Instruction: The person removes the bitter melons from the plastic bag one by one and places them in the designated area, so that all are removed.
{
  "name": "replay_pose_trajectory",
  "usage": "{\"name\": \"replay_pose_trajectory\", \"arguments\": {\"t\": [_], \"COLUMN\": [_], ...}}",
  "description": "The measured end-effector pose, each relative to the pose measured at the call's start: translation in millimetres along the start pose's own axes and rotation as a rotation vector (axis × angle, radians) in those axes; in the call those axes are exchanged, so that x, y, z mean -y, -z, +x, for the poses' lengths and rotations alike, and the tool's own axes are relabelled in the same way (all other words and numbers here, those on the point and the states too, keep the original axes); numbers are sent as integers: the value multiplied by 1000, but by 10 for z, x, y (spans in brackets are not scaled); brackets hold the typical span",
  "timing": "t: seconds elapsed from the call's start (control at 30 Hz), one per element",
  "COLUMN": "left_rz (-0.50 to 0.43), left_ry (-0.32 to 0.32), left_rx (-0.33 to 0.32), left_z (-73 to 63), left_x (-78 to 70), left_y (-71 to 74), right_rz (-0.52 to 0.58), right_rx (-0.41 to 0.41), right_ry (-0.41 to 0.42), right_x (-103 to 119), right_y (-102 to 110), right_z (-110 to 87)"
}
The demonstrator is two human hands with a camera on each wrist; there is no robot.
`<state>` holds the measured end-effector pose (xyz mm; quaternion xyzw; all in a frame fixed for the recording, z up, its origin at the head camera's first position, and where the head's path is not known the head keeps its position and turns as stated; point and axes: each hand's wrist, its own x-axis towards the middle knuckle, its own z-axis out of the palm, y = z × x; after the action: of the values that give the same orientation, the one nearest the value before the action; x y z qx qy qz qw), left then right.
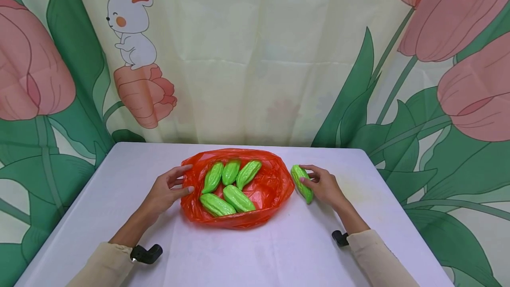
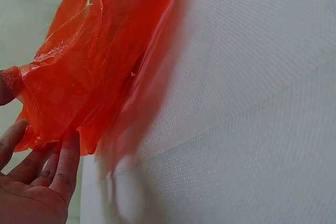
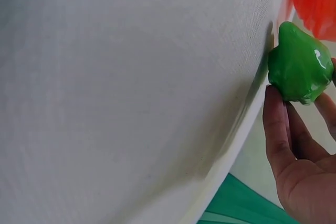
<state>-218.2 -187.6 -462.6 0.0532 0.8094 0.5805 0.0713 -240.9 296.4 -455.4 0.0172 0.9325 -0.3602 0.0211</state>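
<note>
On the white table lies a red plastic bag (image 1: 279, 185), its mouth rolled wide, with several green bitter melons (image 1: 238, 198) inside. My left hand (image 1: 167, 188) holds the bag's left rim. In the left wrist view, the left hand (image 2: 44, 174) has its fingers against the crinkled bag (image 2: 84, 87), partly hidden by the film. Just right of the bag, my right hand (image 1: 324, 185) grips one bitter melon (image 1: 301, 184) between thumb and fingers. The right wrist view shows this bitter melon (image 3: 299, 66) end-on, with the right hand (image 3: 304, 166) around its side.
A white cloth covers the table (image 1: 255, 260). Behind it hangs a curtain (image 1: 255, 56) printed with tulips, leaves and a rabbit on a carrot. Black wrist straps (image 1: 146, 254) show at both cuffs.
</note>
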Motion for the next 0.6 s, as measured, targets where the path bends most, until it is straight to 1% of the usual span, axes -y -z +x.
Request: {"name": "replay_pose_trajectory", "arguments": {"t": [0.27,0.6], "left_rz": [-2,1], "left_ry": [8,-1], "left_rx": [1,-2], "left_z": [-5,0], "left_x": [-18,9], "left_y": [2,13], "right_rz": [-1,-33], "right_rx": [13,28], "right_ry": [-15,-18], "right_x": [0,-8], "right_y": [1,18], "right_z": [6,6]}}
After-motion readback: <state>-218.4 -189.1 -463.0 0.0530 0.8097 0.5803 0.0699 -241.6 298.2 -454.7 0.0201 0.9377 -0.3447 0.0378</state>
